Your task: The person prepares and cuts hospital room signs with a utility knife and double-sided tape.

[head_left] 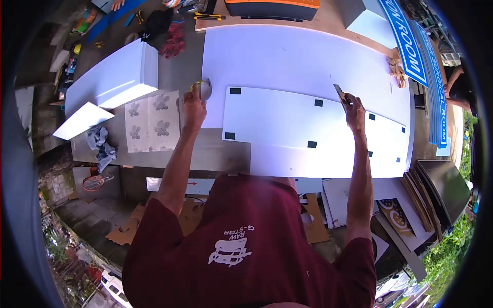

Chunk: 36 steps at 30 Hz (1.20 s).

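White and smooth, the panel [272,118] lies between the fingers of both hands and nearer the body, two rows of small black patches [311,145] on its face. The left hand [194,109] pinches a tape roll [206,90] beyond the panel's corner. The right hand [355,112] has its fingers curled round a cutter [339,93], blade pointing forward, its forearm crossing above the panel. Both arms stretch forward. Past the fingers spreads a larger white sheet [287,56].

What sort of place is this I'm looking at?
Likely a sign-making workshop: blue signs lettered "ROOM" are stacked at the right, the right hand holds a knife, and a white panel with black patches lies on the table.
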Each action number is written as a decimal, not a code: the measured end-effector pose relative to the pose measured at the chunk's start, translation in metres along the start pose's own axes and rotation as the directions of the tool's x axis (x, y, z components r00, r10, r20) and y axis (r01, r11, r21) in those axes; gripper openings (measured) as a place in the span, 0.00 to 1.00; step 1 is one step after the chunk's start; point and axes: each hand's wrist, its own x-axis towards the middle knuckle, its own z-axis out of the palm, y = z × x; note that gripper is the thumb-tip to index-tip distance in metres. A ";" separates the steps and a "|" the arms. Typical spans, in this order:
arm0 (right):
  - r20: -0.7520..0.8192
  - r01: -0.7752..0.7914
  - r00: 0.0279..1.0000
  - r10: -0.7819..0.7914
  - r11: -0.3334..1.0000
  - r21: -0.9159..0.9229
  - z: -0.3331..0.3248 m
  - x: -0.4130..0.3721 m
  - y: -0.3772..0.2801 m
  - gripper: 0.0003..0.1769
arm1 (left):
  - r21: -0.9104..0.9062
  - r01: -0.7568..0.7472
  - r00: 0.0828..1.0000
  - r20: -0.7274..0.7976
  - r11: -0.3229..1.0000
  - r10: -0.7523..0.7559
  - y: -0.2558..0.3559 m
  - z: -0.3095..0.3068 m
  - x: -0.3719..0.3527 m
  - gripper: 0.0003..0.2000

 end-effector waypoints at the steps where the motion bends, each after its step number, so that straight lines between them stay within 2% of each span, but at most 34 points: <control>1: -0.015 0.064 0.998 -0.064 0.998 -0.010 0.002 0.018 0.010 0.19 | 0.005 0.017 0.999 -0.038 1.000 -0.017 0.009 -0.002 -0.005 0.36; 3: 0.018 0.155 0.988 -0.154 0.988 -0.014 0.005 0.051 0.028 0.18 | 0.018 0.057 0.995 -0.088 0.998 -0.056 0.031 -0.005 -0.023 0.36; 4: 0.084 0.092 0.993 -0.088 0.995 -0.038 0.003 0.060 0.028 0.16 | -0.077 0.046 0.991 -0.120 0.996 -0.055 0.042 -0.001 -0.036 0.37; 6: 0.044 0.187 0.982 -0.184 0.979 -0.077 0.013 0.079 0.046 0.16 | -0.124 0.134 0.991 0.010 0.983 -0.133 0.076 -0.007 -0.064 0.37; 8: 0.066 0.206 0.978 -0.196 0.952 -0.225 0.017 0.087 0.056 0.17 | -0.115 0.109 0.994 0.022 0.987 -0.107 0.087 0.000 -0.089 0.39; 10: -0.069 0.202 0.972 -0.227 0.944 -0.260 0.025 0.087 0.066 0.17 | -0.144 0.106 0.994 0.003 0.984 -0.107 0.079 0.019 -0.109 0.41; 11: -0.082 0.192 0.972 -0.219 0.947 -0.259 0.019 0.081 0.061 0.17 | -0.172 0.135 0.989 -0.039 0.976 -0.144 0.077 0.024 -0.112 0.42; 12: -0.125 0.168 0.973 -0.194 0.967 -0.190 0.015 0.073 0.056 0.17 | -0.207 0.162 0.981 -0.072 0.965 -0.181 0.078 0.027 -0.114 0.43; 14: -0.258 0.241 0.934 -0.247 0.969 -0.056 0.015 0.047 0.059 0.15 | -0.282 0.208 0.964 -0.104 0.937 -0.245 0.082 0.026 -0.116 0.43; 16: -0.311 0.127 0.940 -0.137 0.991 -0.051 0.007 0.007 0.056 0.15 | -0.298 0.224 0.955 -0.124 0.928 -0.270 0.079 0.034 -0.122 0.43; 18: -0.333 -0.023 0.942 0.050 0.996 0.085 -0.007 -0.037 0.059 0.13 | -0.285 0.190 0.958 -0.154 0.939 -0.240 0.077 0.035 -0.122 0.42; 20: -0.401 -0.132 0.902 0.161 0.986 0.098 -0.021 -0.084 0.075 0.12 | -0.315 0.188 0.960 -0.142 0.930 -0.242 0.071 0.038 -0.126 0.41; 22: -0.360 -0.391 0.818 0.448 0.893 0.223 -0.040 -0.130 0.092 0.13 | -0.336 0.176 0.965 -0.127 0.925 -0.230 0.072 0.035 -0.124 0.35; 23: -0.388 -0.453 0.763 0.516 0.856 0.248 -0.050 -0.154 0.102 0.13 | -0.349 0.176 0.969 -0.103 0.920 -0.225 0.072 0.032 -0.126 0.32; 24: -0.433 -0.475 0.740 0.514 0.856 0.205 -0.059 -0.176 0.116 0.14 | -0.364 0.177 0.971 -0.085 0.915 -0.222 0.071 0.033 -0.126 0.30; 25: -0.440 -0.548 0.674 0.594 0.801 0.242 -0.070 -0.194 0.123 0.15 | -0.338 0.113 0.974 -0.149 0.934 -0.172 0.067 0.035 -0.127 0.24; 26: -0.441 -0.608 0.605 0.663 0.742 0.281 -0.079 -0.211 0.129 0.16 | -0.355 0.135 0.972 -0.134 0.925 -0.193 0.065 0.037 -0.129 0.23; 28: -0.413 -0.665 0.553 0.723 0.682 0.305 -0.104 -0.234 0.138 0.18 | -0.382 0.191 0.961 -0.116 0.904 -0.252 0.066 0.038 -0.131 0.20; 29: -0.427 -0.666 0.547 0.721 0.683 0.300 -0.112 -0.243 0.145 0.18 | -0.373 0.162 0.958 -0.161 0.913 -0.236 0.064 0.041 -0.131 0.18; 32: -0.420 -0.677 0.541 0.728 0.674 0.297 -0.133 -0.254 0.167 0.19 | -0.516 0.333 0.901 -0.074 0.789 -0.428 0.058 0.050 -0.138 0.17; 35: -0.382 -0.713 0.539 0.750 0.648 0.267 -0.159 -0.239 0.190 0.19 | -0.323 0.431 0.893 0.017 0.843 -0.450 0.072 0.036 -0.135 0.17; 36: -0.388 -0.709 0.546 0.742 0.656 0.258 -0.164 -0.232 0.201 0.20 | -0.336 0.471 0.873 0.044 0.816 -0.486 0.073 0.037 -0.134 0.17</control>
